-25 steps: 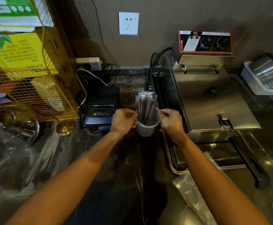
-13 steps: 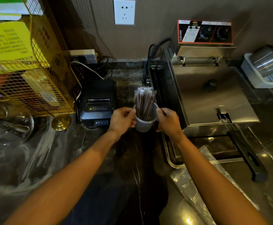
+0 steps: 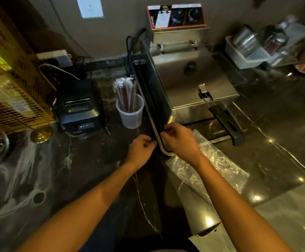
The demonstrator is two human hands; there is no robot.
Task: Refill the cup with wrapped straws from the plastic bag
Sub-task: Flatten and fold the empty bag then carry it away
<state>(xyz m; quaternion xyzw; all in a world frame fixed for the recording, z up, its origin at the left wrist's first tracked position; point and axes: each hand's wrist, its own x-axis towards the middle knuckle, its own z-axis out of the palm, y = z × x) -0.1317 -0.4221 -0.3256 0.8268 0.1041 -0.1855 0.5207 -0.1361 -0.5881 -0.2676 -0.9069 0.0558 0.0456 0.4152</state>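
Cup (image 3: pixel 131 113) of straws (image 3: pixel 125 94) flanked by printer (image 3: pixel 79 106) and tray (image 3: pixel 155 113); tray's near end pinched by right hand (image 3: pixel 179 140); left hand (image 3: pixel 141 149) curled, empty.

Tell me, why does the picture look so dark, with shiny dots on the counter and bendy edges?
In the head view the room is dim, so the dark counter swallows detail. The shiny dots are lamp glare on its polished top, and the plastic bag glints too. The wide lens bends the edges, and the left hand and the far right corner look blurry.
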